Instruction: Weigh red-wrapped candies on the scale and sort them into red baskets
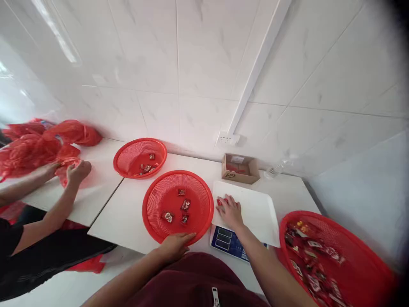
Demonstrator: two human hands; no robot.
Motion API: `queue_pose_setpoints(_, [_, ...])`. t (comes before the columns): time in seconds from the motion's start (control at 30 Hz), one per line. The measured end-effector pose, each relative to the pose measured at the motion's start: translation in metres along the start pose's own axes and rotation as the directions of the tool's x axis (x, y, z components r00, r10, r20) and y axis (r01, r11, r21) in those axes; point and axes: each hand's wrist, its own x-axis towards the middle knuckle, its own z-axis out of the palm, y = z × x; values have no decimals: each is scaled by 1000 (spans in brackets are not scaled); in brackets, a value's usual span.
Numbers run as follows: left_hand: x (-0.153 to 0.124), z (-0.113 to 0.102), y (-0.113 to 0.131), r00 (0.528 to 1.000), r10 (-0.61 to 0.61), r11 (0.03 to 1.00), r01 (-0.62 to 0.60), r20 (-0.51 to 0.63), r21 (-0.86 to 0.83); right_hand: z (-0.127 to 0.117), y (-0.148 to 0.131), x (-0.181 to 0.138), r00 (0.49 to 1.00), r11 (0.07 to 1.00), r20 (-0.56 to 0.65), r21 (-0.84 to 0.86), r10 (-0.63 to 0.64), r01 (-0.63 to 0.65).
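Note:
A round red plastic basket (147,209) stands in front of me with several wrapped candies (185,204) on its bottom. My left hand (176,247) grips its near rim, the thumb lying along the edge. Over the white tray (258,209) of a weighing scale, my right hand (230,212) reaches palm down. Its fingers are curled on red-wrapped candy (220,201) at the tray's left side; how many pieces are beneath is hidden. Below the tray shows the blue panel of the scale (228,243).
Another red basket (119,164) with several candies stands behind left. A larger basket (358,238) of candies is at right. A cardboard box (241,175) and clear plastic container (276,169) stand by the wall. At left, a co-worker's hands (78,170) hold red mesh bags (28,153).

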Motion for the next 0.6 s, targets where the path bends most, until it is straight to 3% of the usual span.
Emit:
queue_pose_setpoints(0.23, [-12,-8,-7,999,25,999,-24,-39,20,4,23,-8,992,994,-81,67,93,-88])
queue_pose_setpoints(0.37, [-14,-9,-11,999,35,999,-35,-30,21,0,30,-3,951,930,-68,237,303,-280])
queue_pose_setpoints(0.43, [-15,-10,-12,998,50,999,-50,-34,17,-3,19,3,882,829,-79,388,465,-403])
queue_pose_setpoints(0.5, [-16,-12,-12,998,61,998,-61,-28,18,-8,-3,9,828,699,-48,565,559,-439])
queue_pose_setpoints(0.53, [-16,-13,-11,998,64,998,-64,-22,20,-10,-17,12,833,643,-17,645,552,-413])
queue_pose_setpoints(0.6, [-17,-14,-11,998,66,998,-65,-15,25,-17,-47,14,910,577,31,764,412,-288])
